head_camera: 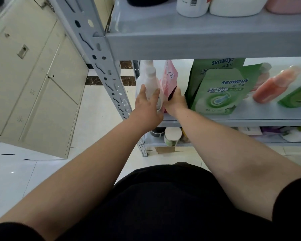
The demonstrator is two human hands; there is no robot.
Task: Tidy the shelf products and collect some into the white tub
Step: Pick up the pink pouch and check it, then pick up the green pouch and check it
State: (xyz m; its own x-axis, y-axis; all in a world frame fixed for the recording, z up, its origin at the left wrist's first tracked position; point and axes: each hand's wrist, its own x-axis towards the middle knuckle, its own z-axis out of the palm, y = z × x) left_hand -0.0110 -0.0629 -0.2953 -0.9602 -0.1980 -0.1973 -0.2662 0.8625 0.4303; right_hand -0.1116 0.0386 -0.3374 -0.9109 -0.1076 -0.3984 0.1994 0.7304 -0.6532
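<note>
On the middle shelf at its left end stand two white bottles; my left hand wraps around the front white bottle. Right beside it a pink pouch stands upright, and my right hand grips its lower part. Further right stand two green pouches, one behind the other. An orange-pink bottle leans at the right. No white tub is in view.
The grey upper shelf overhangs the hands and carries white bottles and a pink container. The perforated upright post stands just left of my left hand. Jars sit on the bottom shelf. A beige cabinet is at left.
</note>
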